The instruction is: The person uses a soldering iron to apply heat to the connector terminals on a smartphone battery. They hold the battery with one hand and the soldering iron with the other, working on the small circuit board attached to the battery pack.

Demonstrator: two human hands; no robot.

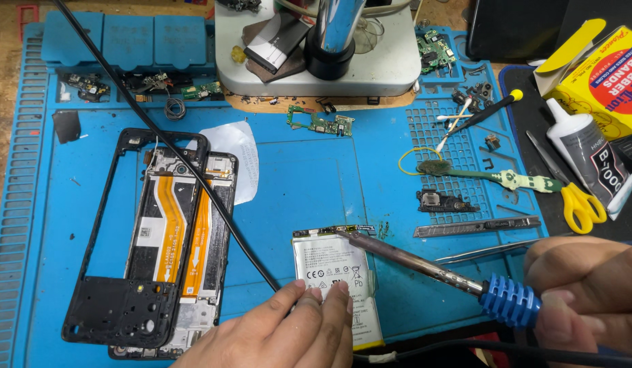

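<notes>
while gripping a soldering iron (425, 264), right hand (589, 286) fisted; left hand (289, 330) flat on battery (333, 272).

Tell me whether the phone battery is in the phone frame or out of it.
Out. The battery lies flat on the blue mat, apart from the phone frame, with the left hand pressing its lower edge.

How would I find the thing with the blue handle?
Look at the blue mat, near its bottom edge. The right hand grips the soldering iron, its metal tip touching the top of the white battery. Nothing else there has a ribbed blue handle.
</notes>
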